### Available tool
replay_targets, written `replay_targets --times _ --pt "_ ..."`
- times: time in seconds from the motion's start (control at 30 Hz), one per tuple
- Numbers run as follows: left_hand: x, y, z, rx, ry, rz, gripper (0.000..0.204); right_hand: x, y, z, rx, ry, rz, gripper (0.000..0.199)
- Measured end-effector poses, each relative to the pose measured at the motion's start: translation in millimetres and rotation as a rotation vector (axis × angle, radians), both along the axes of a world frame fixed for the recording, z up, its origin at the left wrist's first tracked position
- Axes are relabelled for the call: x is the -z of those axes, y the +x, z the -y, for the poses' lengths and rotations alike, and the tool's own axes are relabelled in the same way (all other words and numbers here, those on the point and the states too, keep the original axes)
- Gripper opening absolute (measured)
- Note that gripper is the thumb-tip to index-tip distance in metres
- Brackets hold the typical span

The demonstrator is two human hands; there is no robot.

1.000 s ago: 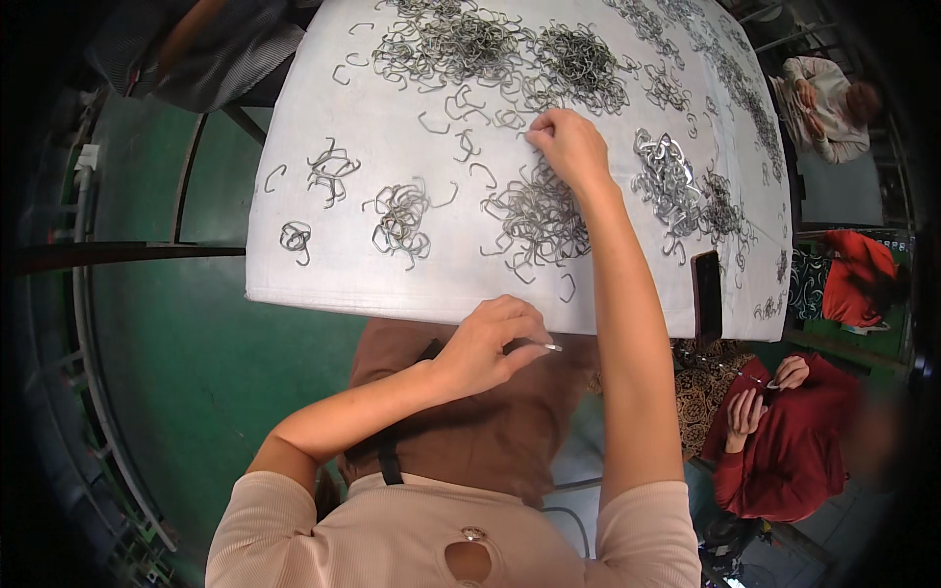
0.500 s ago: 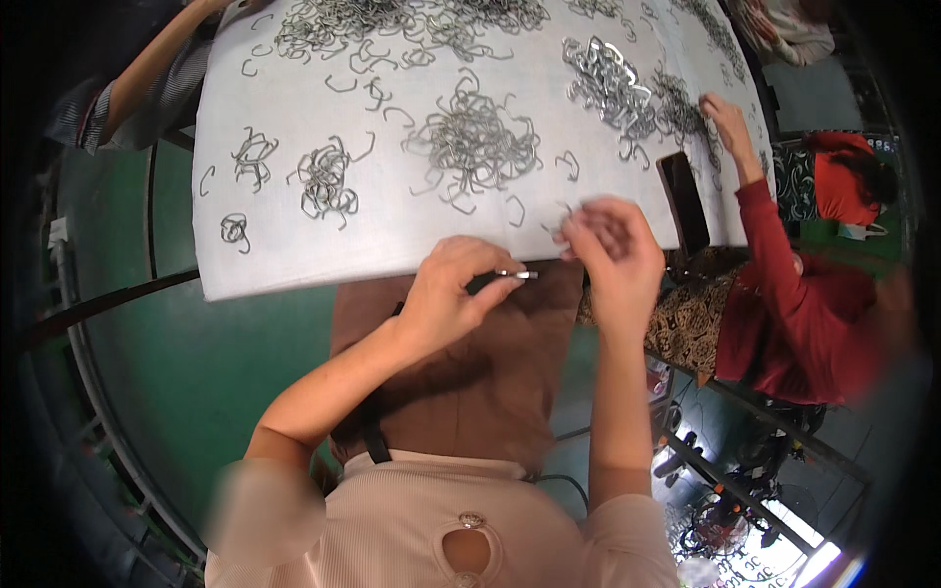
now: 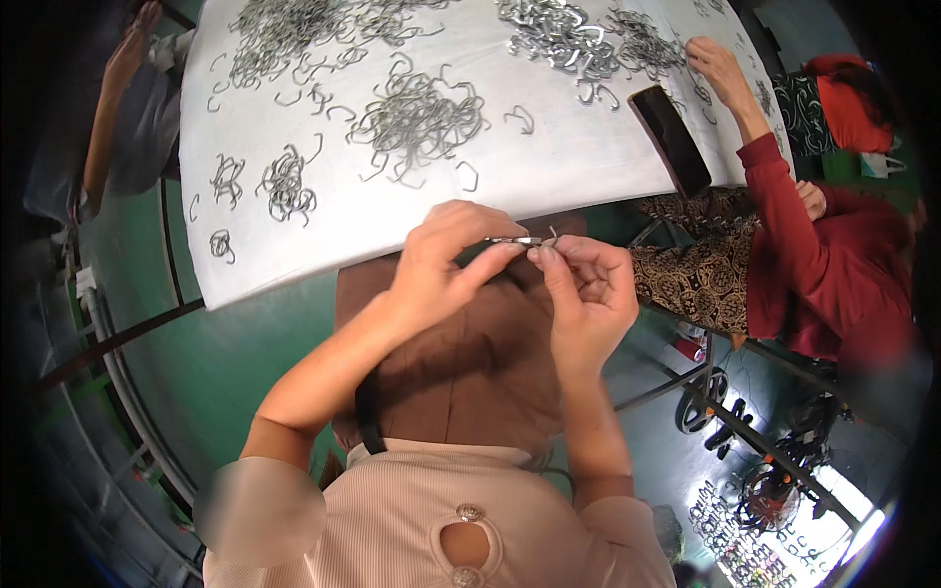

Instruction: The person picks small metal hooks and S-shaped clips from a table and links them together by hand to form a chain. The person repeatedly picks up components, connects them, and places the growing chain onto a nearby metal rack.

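At the near edge of the white surface (image 3: pixel 358 211), I view the left hand (image 3: pixel 431 260) pinching a slim metal piece (image 3: pixel 529 241), the right hand (image 3: pixel 591 294) pinching 1 bent wire (image 3: pixel 553 237).

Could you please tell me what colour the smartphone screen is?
The smartphone screen is black, clearest in the head view.

We have a slim metal piece (image 3: pixel 512 240) clasped in our left grip (image 3: pixel 436 260) and a small bent wire (image 3: pixel 554 235) pinched in our right grip (image 3: pixel 593 289), the two meeting or nearly so above our brown-clad lap (image 3: pixel 446 372), just off the near edge of the white counter (image 3: pixel 363 218). Before us lie a loose heap of grey wires (image 3: pixel 417 118), a shinier silver heap (image 3: pixel 559 41) and a black phone (image 3: pixel 671 140), while a co-worker's hand (image 3: pixel 718 73) in a red sleeve (image 3: pixel 782 186) is among others at right.
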State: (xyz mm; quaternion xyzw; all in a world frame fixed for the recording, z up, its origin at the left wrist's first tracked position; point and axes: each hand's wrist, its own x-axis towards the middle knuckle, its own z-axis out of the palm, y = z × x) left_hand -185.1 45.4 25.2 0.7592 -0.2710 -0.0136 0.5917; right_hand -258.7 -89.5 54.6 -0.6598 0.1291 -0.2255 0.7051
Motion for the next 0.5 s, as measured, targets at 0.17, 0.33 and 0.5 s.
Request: replay_targets --times 0.17,0.33,0.5 --pt "1.1 83.9 15.5 0.008 0.147 0.361 0.014 3.7 -4.5 8.6 0.058 -0.063 0.044 0.017" --pt "18.0 157.6 116.5 0.16 0.402 0.685 0.021 12.6 -3.4 11.6 0.066 -0.058 0.006 0.016" --pt "39.4 172.7 172.9 0.229 0.913 0.928 0.024 19.2 -2.7 10.6 0.059 -0.103 0.024 0.016"
